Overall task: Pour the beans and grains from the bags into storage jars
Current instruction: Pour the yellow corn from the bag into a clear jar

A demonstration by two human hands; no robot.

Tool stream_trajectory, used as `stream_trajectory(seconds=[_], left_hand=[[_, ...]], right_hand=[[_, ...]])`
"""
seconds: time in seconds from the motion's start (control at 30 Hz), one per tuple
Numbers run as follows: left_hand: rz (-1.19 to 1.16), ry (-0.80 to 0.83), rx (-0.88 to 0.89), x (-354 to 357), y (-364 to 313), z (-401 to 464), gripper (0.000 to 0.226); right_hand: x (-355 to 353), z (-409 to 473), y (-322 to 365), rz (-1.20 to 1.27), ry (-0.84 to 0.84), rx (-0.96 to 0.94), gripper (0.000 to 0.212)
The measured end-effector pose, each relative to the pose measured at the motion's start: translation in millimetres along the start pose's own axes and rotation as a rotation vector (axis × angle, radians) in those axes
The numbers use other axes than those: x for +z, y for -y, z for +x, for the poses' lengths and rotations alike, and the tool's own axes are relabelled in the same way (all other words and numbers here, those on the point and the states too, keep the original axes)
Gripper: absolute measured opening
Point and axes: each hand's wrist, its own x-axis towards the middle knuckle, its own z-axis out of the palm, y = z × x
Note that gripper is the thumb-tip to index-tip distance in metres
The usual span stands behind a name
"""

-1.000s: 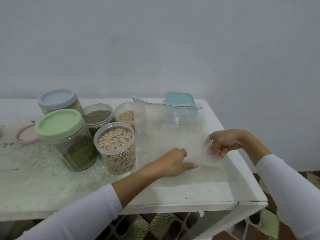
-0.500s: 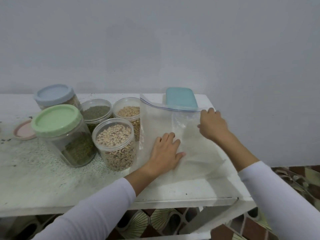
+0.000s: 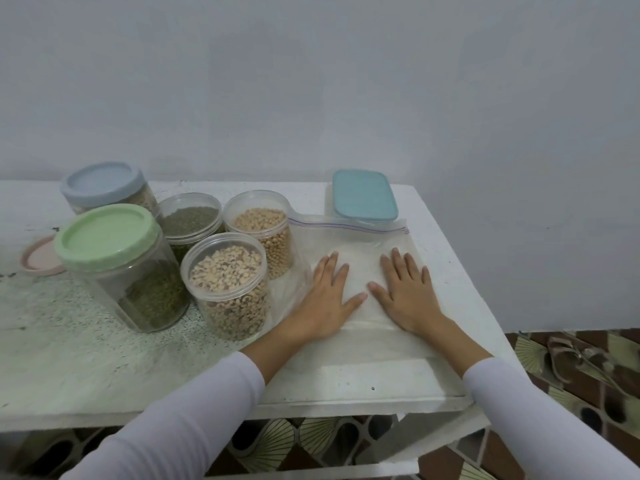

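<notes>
Both hands lie flat on a clear zip bag (image 3: 360,344) spread on the right end of the white table (image 3: 86,368); left hand (image 3: 327,299) palm down, fingers straight & slightly spread, pressing the plastic, gripping nothing; right hand (image 3: 407,292) same, flat just right of it, thumbs nearly meeting in the middle; bag looks empty & flattened, its zip strip (image 3: 346,225) at the far edge, near edge close to the table front.

Jars crowd the bag's left side; open jar of pale black-eyed beans (image 3: 228,289) stands nearest, just left of the left hand & wrist, its base beside or touching the bag's left edge, can't tell which; behind it an open jar of tan soybeans (image 3: 263,230) next to the bag's far-left corner; left of that an open jar of small green grains (image 3: 190,220); further left a larger jar w/ green lid (image 3: 107,237), part full of green beans; at the far left a jar w/ blue lid (image 3: 102,181), contents mostly hidden.

A teal-lidded rectangular box (image 3: 363,195) sits at the far end of the bag, touching or just past the zip strip; a loose pink lid (image 3: 40,261) lies flat at the table's left, partly hidden by the green-lidded jar; white sleeves (image 3: 194,420) cover both forearms; patterned floor tiles (image 3: 571,368) show to the right and below the table.
</notes>
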Motion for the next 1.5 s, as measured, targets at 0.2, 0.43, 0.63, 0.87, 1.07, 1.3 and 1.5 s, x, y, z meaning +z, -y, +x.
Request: stream_trajectory(seconds=[0.2, 0.43, 0.63, 0.87, 1.07, 1.3, 1.5], left_hand=[[-0.143, 0.002, -0.182, -31, -31, 21, 0.051], [0.373, -0.070, -0.069, -24, -30, 40, 0.064], [0.462, 0.084, 0.012, -20, -28, 54, 0.066], [0.358, -0.026, -0.052, -6, -35, 60, 0.057], [0.424, 0.016, -0.051, -9, -37, 68, 0.065], [0.319, -0.011, -0.093, -1, -35, 74, 0.078], [-0.132, -0.399, 0.002, 12, -20, 67, 0.068]], right_hand=[[-8, 5, 2, -0.076, 0.099, -0.003, 0.072], [-71, 42, 12, -0.137, 0.270, 0.013, 0.056], [-100, 81, 21, -0.335, -0.265, -0.132, 0.043], [-93, 109, 16, -0.346, -0.200, -0.242, 0.026], [-115, 122, 19, -0.374, -0.585, -0.290, 0.043], [-97, 105, 24, -0.243, -0.803, -0.340, 0.037], [-46, 85, 10, -0.100, -0.861, -0.281, 0.030]])
